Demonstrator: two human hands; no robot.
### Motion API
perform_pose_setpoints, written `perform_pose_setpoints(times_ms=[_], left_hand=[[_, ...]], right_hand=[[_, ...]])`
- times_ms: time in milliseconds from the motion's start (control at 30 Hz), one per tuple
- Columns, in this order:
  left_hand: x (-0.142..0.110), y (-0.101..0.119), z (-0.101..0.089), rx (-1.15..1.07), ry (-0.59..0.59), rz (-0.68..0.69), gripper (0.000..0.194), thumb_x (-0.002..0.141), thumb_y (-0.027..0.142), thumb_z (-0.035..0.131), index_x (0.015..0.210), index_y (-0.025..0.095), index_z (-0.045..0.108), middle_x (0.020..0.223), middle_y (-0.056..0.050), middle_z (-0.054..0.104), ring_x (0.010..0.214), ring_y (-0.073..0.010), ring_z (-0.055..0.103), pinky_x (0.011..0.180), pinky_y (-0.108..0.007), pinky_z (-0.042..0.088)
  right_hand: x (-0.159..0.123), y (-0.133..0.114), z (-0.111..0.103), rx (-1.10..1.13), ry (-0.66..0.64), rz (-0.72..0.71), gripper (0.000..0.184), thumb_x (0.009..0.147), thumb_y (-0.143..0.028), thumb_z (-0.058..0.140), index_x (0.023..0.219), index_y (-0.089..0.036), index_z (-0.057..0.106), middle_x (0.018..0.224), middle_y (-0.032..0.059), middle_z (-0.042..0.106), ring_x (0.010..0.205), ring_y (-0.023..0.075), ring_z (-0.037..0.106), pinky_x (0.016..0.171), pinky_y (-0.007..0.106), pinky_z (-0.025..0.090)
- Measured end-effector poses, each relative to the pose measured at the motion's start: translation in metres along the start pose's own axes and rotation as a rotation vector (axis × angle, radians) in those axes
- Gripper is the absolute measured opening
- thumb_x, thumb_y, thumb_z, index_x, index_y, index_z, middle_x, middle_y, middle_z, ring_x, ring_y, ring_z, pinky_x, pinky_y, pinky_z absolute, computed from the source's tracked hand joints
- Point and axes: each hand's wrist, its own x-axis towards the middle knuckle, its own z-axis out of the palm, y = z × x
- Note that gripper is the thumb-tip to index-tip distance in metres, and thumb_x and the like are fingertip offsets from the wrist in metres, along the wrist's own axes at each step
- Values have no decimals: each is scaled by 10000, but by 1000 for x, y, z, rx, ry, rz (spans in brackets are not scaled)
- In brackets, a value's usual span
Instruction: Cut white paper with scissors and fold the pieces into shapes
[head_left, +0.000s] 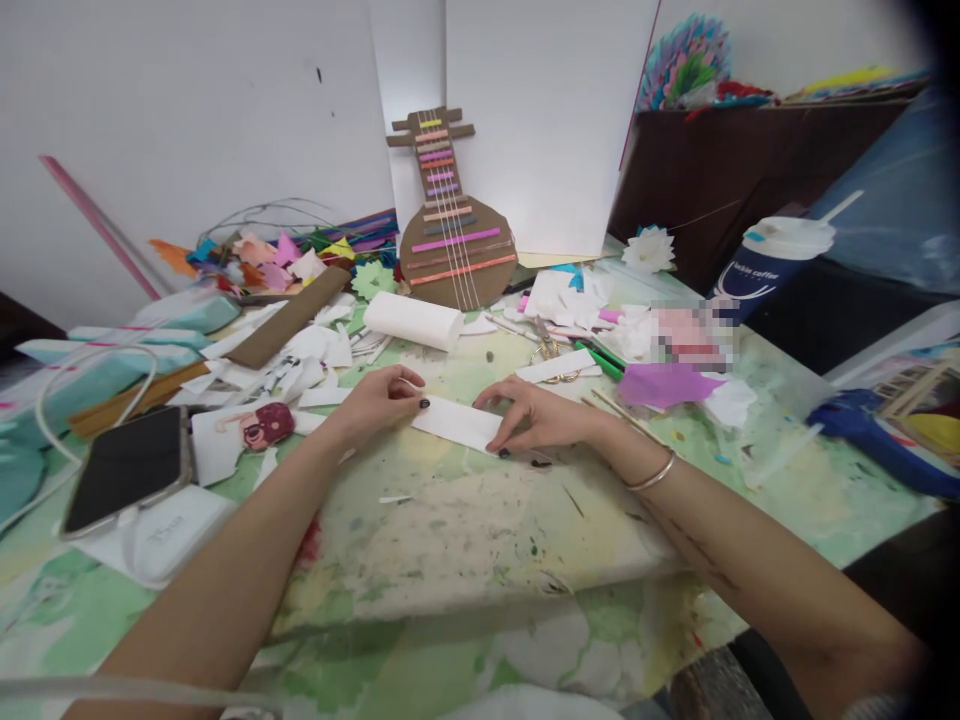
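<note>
At the left side of the table (450, 575), a dark-screened phone (131, 468) rests tilted on a white box (161, 530), and its long side slants away from the near edge. Right of them, a dark red cutout (268, 427) lies on white paper. Farther back, a brown strip (289, 318) slants toward the far edge, its far end to the right.

The left hand (379, 405) has its fingers and thumb drawn together at the left end of a white paper strip (459, 424). The strip lies around the middle of the table, between the near and far edges. Its long axis runs mainly left to right, roughly along the near edge, with the right end angled a little closer to that edge. It looks plain, narrow, straight-sided and flat, and its ends are partly covered by the fingers.

Behind it, a white paper roll (412, 320) lies with its right end nearer the person. Farther back, a brown cardboard instrument (459, 250) with coloured bars and pale strings leans upright, neck up.

The right hand (529, 415) holds the strip's right end, thumb and fingertips close together on it. Behind this hand are scissors (551, 352); to the right, purple paper (667, 384) lies among white scraps. A lidded cup (772, 262) stands tilted near the table's far right corner, its straw pointing up and right.
</note>
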Motion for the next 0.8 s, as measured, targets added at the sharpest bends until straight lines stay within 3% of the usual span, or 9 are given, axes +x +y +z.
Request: perform_pose_setpoints(times_ms=[533,800], left_hand=[[5,-8,3,11,-27,59,324,632,317,666,911,176,579,677,4,584,562,-128,526,474,-217,353],[9,-14,3,144,-36,111,273,674,301,622,919,182,610,695,12,551,603,-123,506,514,-216,361]], right_hand=[[1,-2,2,-17,27,-15,119,733,-222,678,823,-269,740,1177,44,516,1015,204,429,956,418,343],[1,-4,3,15,33,-19,142,721,-187,674,818,-264,742,1198,39,502,1060,195,441,990,386,317]])
